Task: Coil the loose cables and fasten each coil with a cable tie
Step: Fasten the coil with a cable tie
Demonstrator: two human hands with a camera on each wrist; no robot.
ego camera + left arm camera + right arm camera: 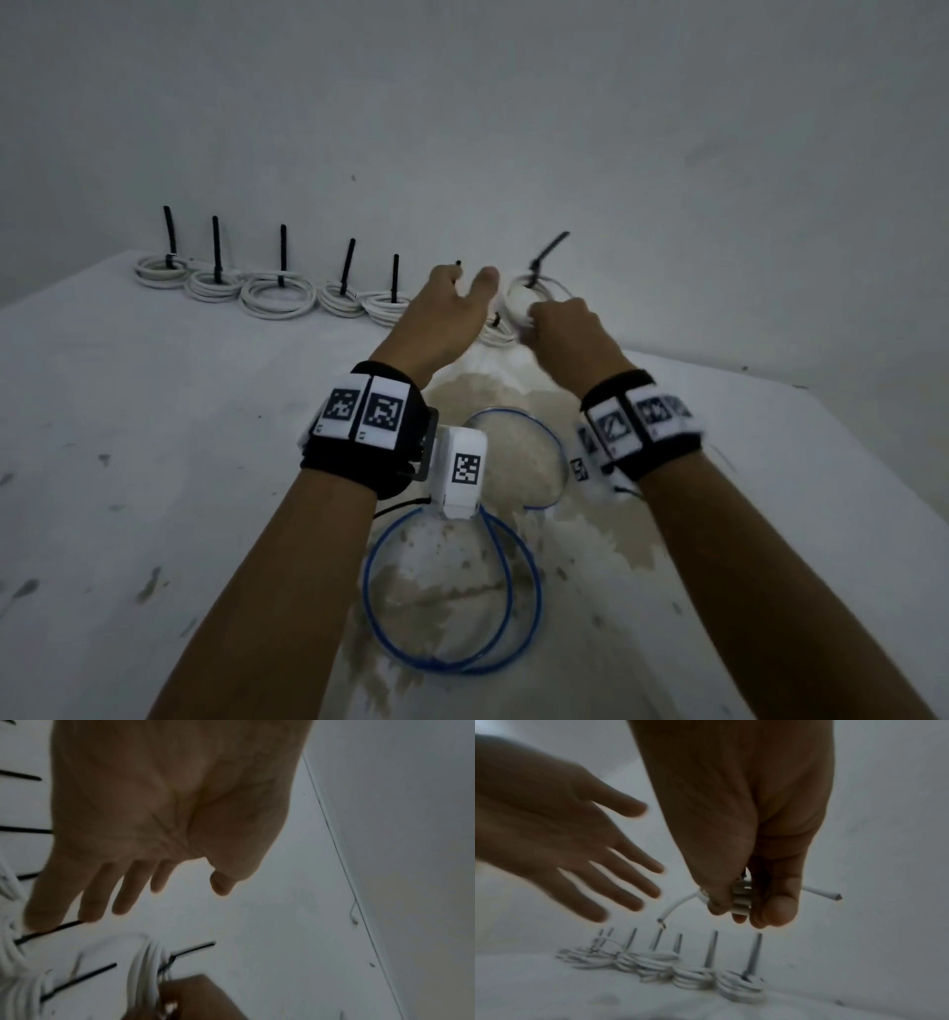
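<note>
Right hand (746,882): I see it pinching a tied white coil (521,303), upper centre of the head view, above the table (154,437)
Left hand (447,308): fingers spread, holding nothing, just left of that coil
Far edge: finished coils (277,295) line it at upper left
Lower centre: blue cable (452,580) lies loose
Room: I see bare tabletop at left

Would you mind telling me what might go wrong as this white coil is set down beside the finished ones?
1. The right hand pinches the white coil at one spot only; two loose ends stick out in the right wrist view, so turns might slip.
2. The finished coils lie close together, ties upright; setting this one down could knock a neighbour.
3. The loose blue cable lies under both forearms and could snag a wrist camera.
</note>
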